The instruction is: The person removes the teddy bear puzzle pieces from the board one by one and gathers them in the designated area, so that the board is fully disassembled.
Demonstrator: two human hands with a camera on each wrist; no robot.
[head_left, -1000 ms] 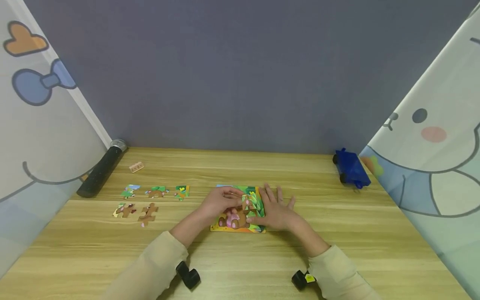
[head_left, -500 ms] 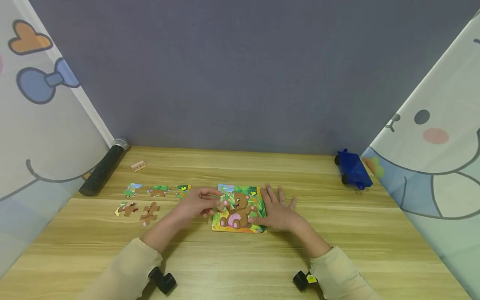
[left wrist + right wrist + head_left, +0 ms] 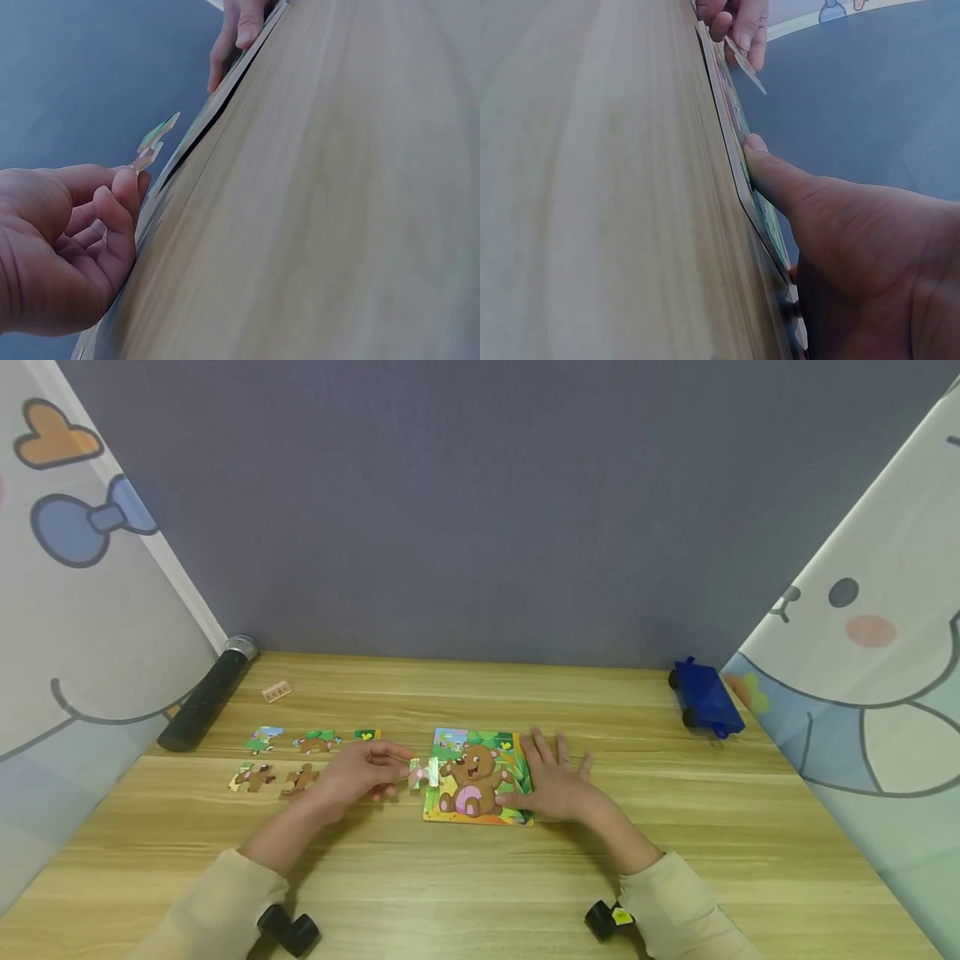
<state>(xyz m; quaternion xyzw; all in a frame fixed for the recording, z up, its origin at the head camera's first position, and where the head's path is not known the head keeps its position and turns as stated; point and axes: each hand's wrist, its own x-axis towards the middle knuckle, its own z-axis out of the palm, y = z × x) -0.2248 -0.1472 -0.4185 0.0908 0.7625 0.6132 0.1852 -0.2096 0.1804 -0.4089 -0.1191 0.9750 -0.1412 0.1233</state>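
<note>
I have the left hand pinching a puzzle piece by the bear board, the right hand spread, thumb on it

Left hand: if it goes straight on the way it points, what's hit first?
Probably the bear puzzle board; the puzzle piece the left hand pinches overlaps its edge in the head view. Height is unclear; passing above, it would reach the right hand.

Bare hands, cream sleeves, rounded black wrist devices, yellow label on right one
</note>
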